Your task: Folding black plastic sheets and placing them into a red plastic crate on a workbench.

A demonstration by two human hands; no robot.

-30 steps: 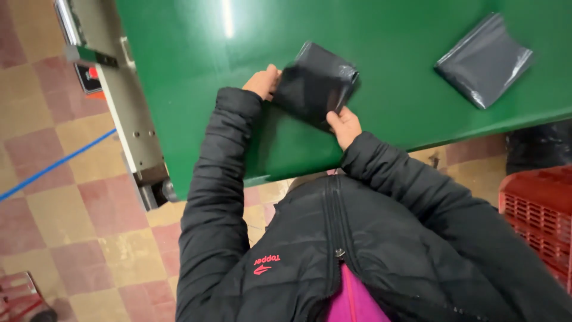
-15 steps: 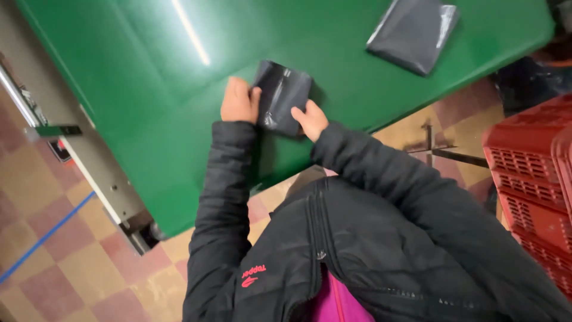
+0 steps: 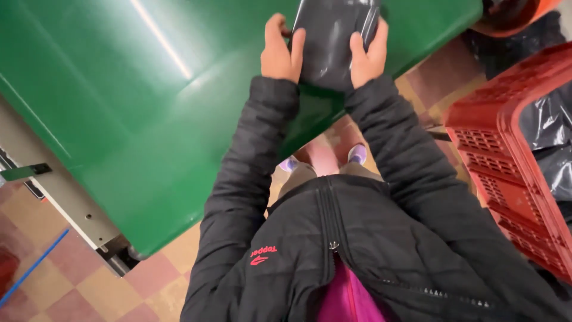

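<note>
A dark grey plastic mailer bag [image 3: 333, 45] lies on the green conveyor belt [image 3: 137, 107] near its front edge, at the top of the view. My left hand [image 3: 280, 50] grips the bag's left side, fingers curled over its edge. My right hand [image 3: 369, 53] holds the bag's right side. Both arms are in black puffer-jacket sleeves and reach forward over the belt's edge. The top of the bag is cut off by the frame.
A red plastic crate [image 3: 512, 155] stands at the right, with black bags [image 3: 548, 137] inside. The belt's grey metal side frame [image 3: 65, 203] runs along the left. Below lies a checkered tile floor [image 3: 89, 292] with a blue line.
The view has swung so the belt and bag sit higher and more to the right. Both hands stay on the bag. The second grey bag on the belt has left the view.
</note>
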